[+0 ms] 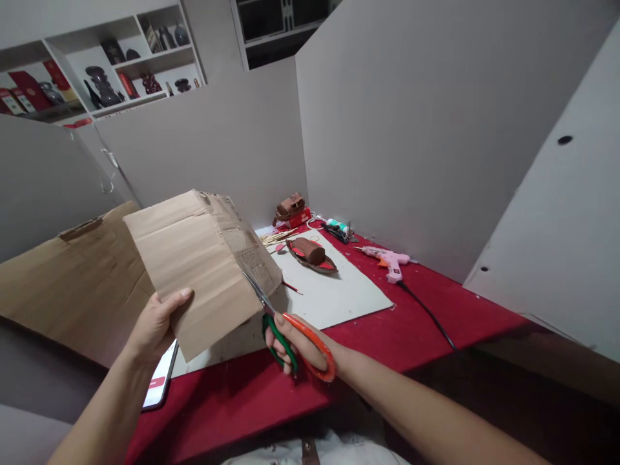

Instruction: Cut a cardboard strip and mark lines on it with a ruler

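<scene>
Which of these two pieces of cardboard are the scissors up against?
The nearer piece, gripped in your left hand, with the scissors at its right edge; the other cardboard is behind it, farther left, away from the scissors.

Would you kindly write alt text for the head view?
The left hand holds creased brown cardboard; the right hand holds metal scissors with green and orange handles at its edge. Beyond lie a pink glue gun and, on a white sheet, a brown model boat.

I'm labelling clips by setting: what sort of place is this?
Probably a craft workspace: a pink glue gun lies on the red tabletop, the right hand holds scissors, the left hand cardboard.
</scene>
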{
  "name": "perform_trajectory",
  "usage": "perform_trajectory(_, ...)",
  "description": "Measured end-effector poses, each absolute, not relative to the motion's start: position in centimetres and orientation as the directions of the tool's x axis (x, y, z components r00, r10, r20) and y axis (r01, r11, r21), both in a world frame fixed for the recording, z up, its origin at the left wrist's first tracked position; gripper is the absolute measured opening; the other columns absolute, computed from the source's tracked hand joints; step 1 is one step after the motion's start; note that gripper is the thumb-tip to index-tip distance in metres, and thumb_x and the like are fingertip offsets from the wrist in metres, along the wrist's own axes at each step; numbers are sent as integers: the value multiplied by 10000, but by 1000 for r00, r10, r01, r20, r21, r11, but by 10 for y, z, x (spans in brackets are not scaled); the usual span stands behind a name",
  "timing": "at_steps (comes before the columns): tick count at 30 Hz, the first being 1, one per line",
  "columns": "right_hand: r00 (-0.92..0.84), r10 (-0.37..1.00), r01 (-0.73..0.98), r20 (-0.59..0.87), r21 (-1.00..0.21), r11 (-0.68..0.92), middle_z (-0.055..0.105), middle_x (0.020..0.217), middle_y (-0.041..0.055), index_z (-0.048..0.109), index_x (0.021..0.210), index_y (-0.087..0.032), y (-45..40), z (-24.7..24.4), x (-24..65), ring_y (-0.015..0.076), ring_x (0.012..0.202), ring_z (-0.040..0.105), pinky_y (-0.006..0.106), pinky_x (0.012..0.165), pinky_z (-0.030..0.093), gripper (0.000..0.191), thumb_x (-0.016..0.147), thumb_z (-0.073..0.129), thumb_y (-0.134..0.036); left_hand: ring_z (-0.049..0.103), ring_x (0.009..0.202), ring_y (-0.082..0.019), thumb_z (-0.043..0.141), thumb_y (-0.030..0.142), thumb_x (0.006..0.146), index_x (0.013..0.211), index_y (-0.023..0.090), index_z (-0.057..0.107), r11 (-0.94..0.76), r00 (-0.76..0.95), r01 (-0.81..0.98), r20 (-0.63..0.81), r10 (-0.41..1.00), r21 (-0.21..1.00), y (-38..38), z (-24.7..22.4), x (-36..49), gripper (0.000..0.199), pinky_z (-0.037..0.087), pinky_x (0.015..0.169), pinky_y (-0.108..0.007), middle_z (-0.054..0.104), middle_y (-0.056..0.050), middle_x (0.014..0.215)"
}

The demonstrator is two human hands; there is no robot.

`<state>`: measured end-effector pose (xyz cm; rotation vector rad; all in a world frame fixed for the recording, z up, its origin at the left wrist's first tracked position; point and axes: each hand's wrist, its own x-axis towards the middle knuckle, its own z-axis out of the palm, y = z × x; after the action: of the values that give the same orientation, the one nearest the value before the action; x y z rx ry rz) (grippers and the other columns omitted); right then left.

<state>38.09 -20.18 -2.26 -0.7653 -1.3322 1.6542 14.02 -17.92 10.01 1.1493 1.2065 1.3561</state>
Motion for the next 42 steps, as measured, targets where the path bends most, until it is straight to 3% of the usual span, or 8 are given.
perform_trajectory(3,-511,859,-311,36,-939,-145,443,555,-71,611,769,-152,-198,-15,386,64,437,436,233,453,524,759,705,525,-903,760,800,-277,937,308,518,1097,153,711,-82,-109,-34,77,991,996,-185,104,141,641,624,686,-302,786,-91,915)
perform_trajectory(8,-494,869,-230,16,-967,-113,456,420,-41,604,632,-141,-194,-5,389,76,358,462,195,378,429,805,739,436,-921,760,848,-275,945,335,514,1091,168,709,-102,-141,-19,98,985,995,-193,110,148,646,621,723,-296,789,-78,920)
perform_trajectory(17,-406,911,-174,66,-985,-6,412,364,-54,557,589,-166,-203,-18,382,70,281,380,183,291,321,742,783,457,-875,753,905,-312,953,324,497,1087,152,719,-70,-87,-82,63,994,994,-188,99,144,657,628,789,-343,786,-99,949)
perform_trajectory(28,-522,852,-239,-31,-954,-181,482,539,-39,587,687,-157,-203,-1,402,83,423,483,219,418,445,739,747,496,-888,752,919,-308,952,276,514,1185,166,701,-141,-126,-85,130,983,986,-174,106,149,725,630,757,-316,786,-100,970)
perform_trajectory(38,-402,914,-74,48,-997,20,435,382,-41,546,575,-162,-205,-10,407,72,292,400,181,294,311,750,780,456,-878,745,952,-334,944,292,519,1223,156,684,-78,-98,-89,70,993,993,-180,99,153,762,628,814,-369,782,-124,1017)
perform_trajectory(40,-420,907,-101,20,-995,-25,415,365,-47,546,571,-163,-208,-11,410,70,284,384,176,282,295,748,772,469,-879,744,957,-335,941,293,529,1222,156,687,-67,-77,-80,61,995,995,-182,99,150,751,626,819,-370,780,-129,1030)
perform_trajectory(42,-527,849,-188,-43,-968,-165,392,381,-65,551,592,-164,-210,-7,415,59,290,351,177,280,307,731,767,489,-872,743,963,-334,942,301,527,1219,156,689,-68,-63,-60,64,996,996,-182,101,146,751,623,818,-360,780,-128,1033)
